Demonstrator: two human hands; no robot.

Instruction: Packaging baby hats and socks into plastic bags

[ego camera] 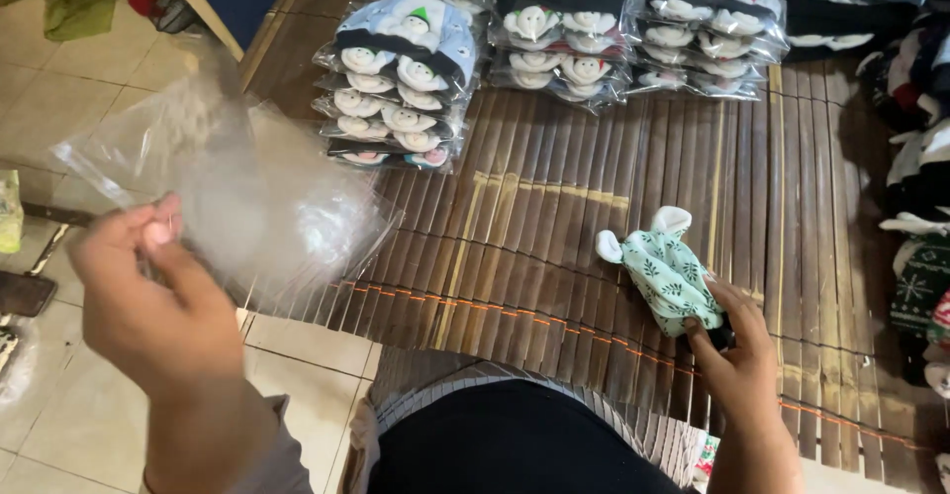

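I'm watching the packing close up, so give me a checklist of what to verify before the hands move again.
1. Left hand pinches clear plastic bag: ok.
2. Bag mouth open: cannot tell, blurred.
3. Right hand grips mint green socks: ok.
4. Socks folded as a pair: cannot tell.
5. Socks rest on bamboo mat: ok.
6. Packed stacks lie apart from both hands: ok.

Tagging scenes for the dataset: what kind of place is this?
Likely a home packing spot on the floor: stacks of bagged socks on a bamboo mat, left hand holding a clear plastic bag, right hand on loose green socks.
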